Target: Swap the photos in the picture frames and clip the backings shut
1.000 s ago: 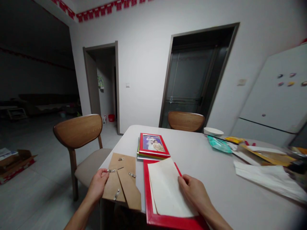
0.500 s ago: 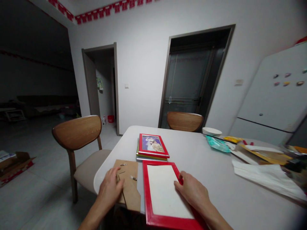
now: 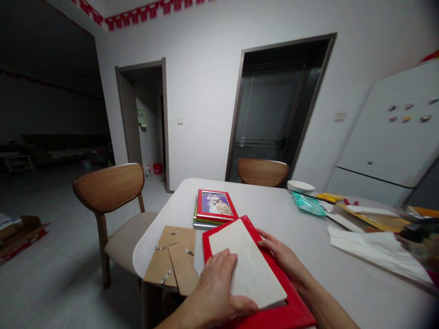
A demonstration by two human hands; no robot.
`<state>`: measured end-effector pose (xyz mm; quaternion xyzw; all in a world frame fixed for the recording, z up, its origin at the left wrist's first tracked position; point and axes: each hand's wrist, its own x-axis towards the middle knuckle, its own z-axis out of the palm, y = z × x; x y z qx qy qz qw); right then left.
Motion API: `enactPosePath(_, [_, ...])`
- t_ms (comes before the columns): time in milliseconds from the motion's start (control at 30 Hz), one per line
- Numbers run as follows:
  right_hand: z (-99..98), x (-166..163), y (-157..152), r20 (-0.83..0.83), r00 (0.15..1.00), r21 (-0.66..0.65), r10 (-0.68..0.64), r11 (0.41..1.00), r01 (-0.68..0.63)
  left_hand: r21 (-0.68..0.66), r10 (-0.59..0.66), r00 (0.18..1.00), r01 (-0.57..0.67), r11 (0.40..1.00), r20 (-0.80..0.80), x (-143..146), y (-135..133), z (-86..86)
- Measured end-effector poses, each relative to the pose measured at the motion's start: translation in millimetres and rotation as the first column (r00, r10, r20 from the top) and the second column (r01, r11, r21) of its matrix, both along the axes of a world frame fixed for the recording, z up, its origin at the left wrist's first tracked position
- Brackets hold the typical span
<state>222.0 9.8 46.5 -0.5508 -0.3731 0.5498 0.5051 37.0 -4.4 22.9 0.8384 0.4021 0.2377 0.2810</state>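
A red picture frame (image 3: 297,305) lies at an angle near the front of the white table (image 3: 264,205), with a white backing sheet (image 3: 242,256) in its opening. My left hand (image 3: 219,288) rests over the sheet's left side, fingers stretched and thumb spread toward the lower edge. On the frame's right side, my right hand (image 3: 284,258) is closed around the border; its fingertips are partly hidden. A thin dark gap shows along the sheet's lower right edge. Left of the frame lies a brown backing board (image 3: 159,267) with metal clips and a stand flap (image 3: 181,265).
Behind the red frame is a stack of framed pictures (image 3: 216,203), a red one on top. At right are a white bowl (image 3: 301,186), a teal packet (image 3: 308,204) and white wrapping (image 3: 373,249). Wooden chairs stand left (image 3: 109,187) and behind the table (image 3: 263,172).
My left hand has moved right from the brown backing board onto the white sheet. The red frame has turned and tilted, and my right hand has shifted slightly up along its right side.
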Motion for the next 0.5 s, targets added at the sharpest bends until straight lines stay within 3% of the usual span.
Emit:
enactPosePath(200, [13.0,-12.4,-4.4,0.06,0.986,0.083,-0.156,0.985,0.151,0.038,-0.069,0.993,0.065,0.997,0.101,24.2,-13.1,25.0])
enactPosePath(400, [9.9,-20.0,-6.1,0.01,0.999,0.114,-0.038,0.993,0.037,0.221,-0.095,0.984,0.06,0.974,0.151,27.6,-17.0,23.3])
enactPosePath(500, [7.2,-20.9,-4.8,-0.027,0.998,0.109,-0.048,0.993,0.051,0.354,-0.15,0.974,0.08,0.932,0.173,21.9,-16.9,24.8])
